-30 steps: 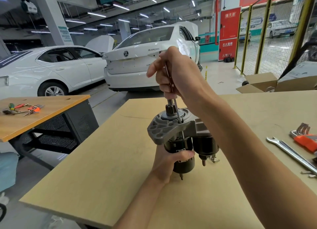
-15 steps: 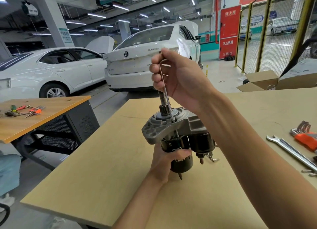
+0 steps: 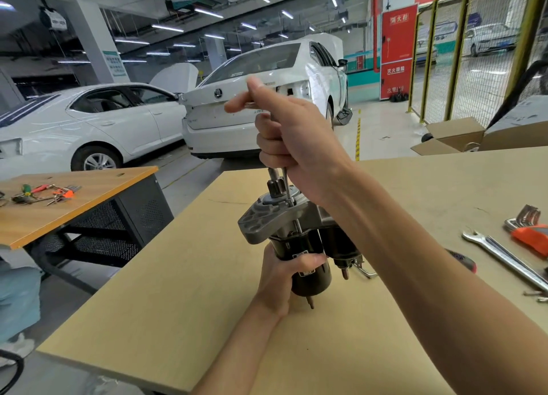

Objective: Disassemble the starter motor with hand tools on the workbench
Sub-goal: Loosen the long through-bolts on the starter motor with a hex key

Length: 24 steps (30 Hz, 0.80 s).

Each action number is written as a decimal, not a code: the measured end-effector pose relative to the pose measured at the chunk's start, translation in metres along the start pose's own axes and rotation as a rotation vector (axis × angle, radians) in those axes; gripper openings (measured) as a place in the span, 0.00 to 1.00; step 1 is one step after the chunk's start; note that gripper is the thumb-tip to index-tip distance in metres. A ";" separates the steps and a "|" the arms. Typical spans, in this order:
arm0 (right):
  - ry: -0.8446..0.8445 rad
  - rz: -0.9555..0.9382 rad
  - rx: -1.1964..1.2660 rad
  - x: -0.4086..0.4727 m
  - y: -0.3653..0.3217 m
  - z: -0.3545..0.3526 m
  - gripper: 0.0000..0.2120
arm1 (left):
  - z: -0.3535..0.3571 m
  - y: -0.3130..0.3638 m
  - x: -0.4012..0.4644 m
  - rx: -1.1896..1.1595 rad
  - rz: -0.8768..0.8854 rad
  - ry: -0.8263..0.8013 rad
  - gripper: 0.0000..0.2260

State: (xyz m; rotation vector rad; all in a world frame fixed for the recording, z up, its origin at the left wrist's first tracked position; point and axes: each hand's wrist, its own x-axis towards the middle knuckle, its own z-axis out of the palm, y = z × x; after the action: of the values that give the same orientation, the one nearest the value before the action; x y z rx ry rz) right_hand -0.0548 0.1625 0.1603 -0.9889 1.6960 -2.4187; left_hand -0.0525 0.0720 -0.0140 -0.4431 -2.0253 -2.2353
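Note:
The starter motor (image 3: 311, 246) stands upright above the workbench (image 3: 178, 291), grey nose housing (image 3: 261, 219) on top, black body and solenoid below. My left hand (image 3: 281, 279) grips the black body from the left. My right hand (image 3: 293, 139) is above the motor, fingers curled round a thin L-shaped hex key (image 3: 289, 187). Its shaft runs down into the housing beside the pinion gear (image 3: 274, 185). My index finger and thumb stretch out along the key's short arm.
A spanner (image 3: 504, 255) and an orange hex key set (image 3: 530, 231) lie at the bench's right, small screws (image 3: 536, 297) near them. A red-and-black tool handle (image 3: 462, 259) peeks from behind my forearm. A second table (image 3: 74, 205) with tools stands left. White cars are parked behind.
My right hand has turned the hex key: its short arm now points left under my outstretched index finger and thumb. The motor has hardly shifted in my left hand.

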 end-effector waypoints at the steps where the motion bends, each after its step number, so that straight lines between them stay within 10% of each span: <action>1: -0.013 -0.003 -0.006 0.000 0.000 0.000 0.17 | 0.000 -0.001 0.000 0.000 0.000 -0.001 0.22; 24: 0.105 0.041 -0.235 -0.003 -0.009 0.006 0.19 | 0.003 0.001 0.000 0.033 -0.028 0.036 0.27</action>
State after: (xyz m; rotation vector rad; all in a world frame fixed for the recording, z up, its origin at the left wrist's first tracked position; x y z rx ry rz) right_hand -0.0463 0.1624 0.1679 -0.8514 2.0520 -2.3243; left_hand -0.0519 0.0745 -0.0129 -0.3711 -2.0601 -2.2060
